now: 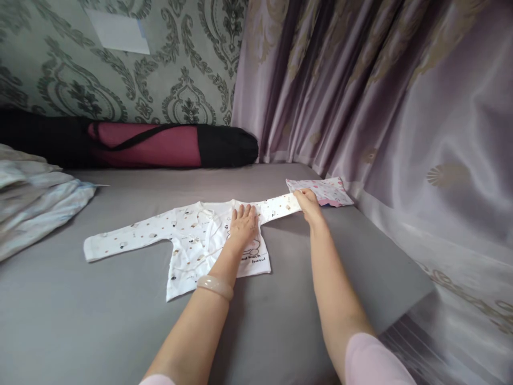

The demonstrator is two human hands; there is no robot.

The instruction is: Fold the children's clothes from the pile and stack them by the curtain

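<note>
A small white long-sleeved cloth top with a printed pattern of little brown and grey figures (192, 243) lies spread out on a bed covered with smooth grey fabric (100, 315). Its sleeve on the person's left stretches out flat, angled slightly toward the near side. The front panel under the left forearm is plainer, bearing a cartoon drawing and dark lettering that is partly hidden.

The left hand (243, 224) rests flat on the upper part of this panel, fingers extended and pointing away from the person, gripping nothing. A pale, glossy round bangle (215, 287) circles the left wrist. The right hand (306, 202) pinches the cuff end of the other sleeve, which runs straight out from the shoulder.

Just behind the right hand lies a flat pink-and-white patterned cloth bundle (334, 191); whether the two touch cannot be told. A rumpled pale cloth (36, 208) lies at the far left. Along the back of the bed stretches a long black-and-maroon fabric bag (148, 144), before patterned grey-green wallpaper (80, 91). Shiny mauve curtains with gold motifs (340, 80) hang on the right.
</note>
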